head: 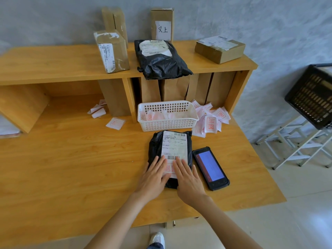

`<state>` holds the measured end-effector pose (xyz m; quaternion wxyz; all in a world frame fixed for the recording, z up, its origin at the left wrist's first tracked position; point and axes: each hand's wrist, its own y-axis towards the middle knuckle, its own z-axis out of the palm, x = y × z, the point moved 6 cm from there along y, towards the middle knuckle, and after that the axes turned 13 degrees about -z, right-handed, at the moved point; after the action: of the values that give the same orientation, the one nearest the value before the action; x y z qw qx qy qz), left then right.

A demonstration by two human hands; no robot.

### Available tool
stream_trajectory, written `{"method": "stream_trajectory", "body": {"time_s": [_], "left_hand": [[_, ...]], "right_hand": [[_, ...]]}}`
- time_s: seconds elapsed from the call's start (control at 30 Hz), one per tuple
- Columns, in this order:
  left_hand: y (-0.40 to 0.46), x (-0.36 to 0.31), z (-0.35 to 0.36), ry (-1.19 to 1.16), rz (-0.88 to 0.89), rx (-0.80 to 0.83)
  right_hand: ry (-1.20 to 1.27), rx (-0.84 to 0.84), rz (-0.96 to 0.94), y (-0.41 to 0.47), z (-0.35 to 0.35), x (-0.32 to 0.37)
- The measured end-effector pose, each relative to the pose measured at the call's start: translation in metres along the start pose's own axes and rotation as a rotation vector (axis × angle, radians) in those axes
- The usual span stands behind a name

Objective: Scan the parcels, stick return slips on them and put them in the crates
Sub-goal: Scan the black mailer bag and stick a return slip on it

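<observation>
1. Parcel [169, 155], a black poly bag with a white shipping label, lies on the desk [71, 159] just at 12 o'clock from me, with the white basket [168, 114] beyond it.
2. Both my hands lie flat on its near end: left hand [154, 175] and right hand [188, 178], fingers straight and together, holding nothing, pressing the return slip [169, 168] down onto the bag.
3. To do this well I judge I should smooth outward from the slip's middle toward its edges, so no corner lifts on the crinkled plastic, and keep it clear of the barcode just above my fingertips.
4. Scanner [210, 168] rests at 3 o'clock from the parcel, just beside it, screen lit blue.
5. Black crate [312, 97] sits at about 2 o'clock, well apart, on a white rack; the parcel should go there next, I reckon.
6. Writing: the slip shows red characters, partly under my hands, probably the same "退回" printed on the loose slips [212, 123] beside the basket. A tall box [162, 24] on the shelf at 12 o'clock bears a handwritten "又上". The shipping label's small print is too fine to read.
</observation>
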<state>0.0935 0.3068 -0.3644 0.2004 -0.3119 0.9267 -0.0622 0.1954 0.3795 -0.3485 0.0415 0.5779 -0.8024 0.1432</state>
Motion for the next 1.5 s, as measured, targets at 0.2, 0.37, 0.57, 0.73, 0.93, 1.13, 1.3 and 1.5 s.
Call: {"method": "stream_trajectory", "body": {"time_s": [0.2, 0.37, 0.57, 0.73, 0.93, 1.13, 1.3, 1.5], "left_hand": [[-0.003, 0.014, 0.003, -0.001, -0.041, -0.020], [-0.007, 0.025, 0.001, 0.022, -0.044, -0.043], [-0.005, 0.030, -0.033, -0.353, -0.130, -0.219], [0.031, 0.038, -0.056, -0.764, -0.533, -0.151], [0.053, 0.015, -0.047, -0.934, -0.683, 0.063], [0.061, 0.018, -0.033, -1.024, -0.761, 0.163], [0.057, 0.018, -0.038, -1.102, -0.752, 0.302], [0.049, 0.016, -0.056, -1.160, -0.612, 0.325]], "right_hand": [[0.043, -0.019, 0.024, -0.009, 0.004, -0.016], [0.088, -0.039, 0.061, -0.019, 0.003, -0.029], [0.229, -0.097, 0.098, -0.017, -0.020, -0.050], [0.167, -0.127, 0.155, -0.006, -0.069, -0.074], [0.067, -0.109, 0.285, 0.003, -0.102, -0.093], [0.013, -0.090, 0.433, -0.015, -0.104, -0.105], [-0.034, -0.099, 0.496, -0.034, -0.120, -0.105], [-0.080, -0.188, 0.542, -0.052, -0.154, -0.094]]}}
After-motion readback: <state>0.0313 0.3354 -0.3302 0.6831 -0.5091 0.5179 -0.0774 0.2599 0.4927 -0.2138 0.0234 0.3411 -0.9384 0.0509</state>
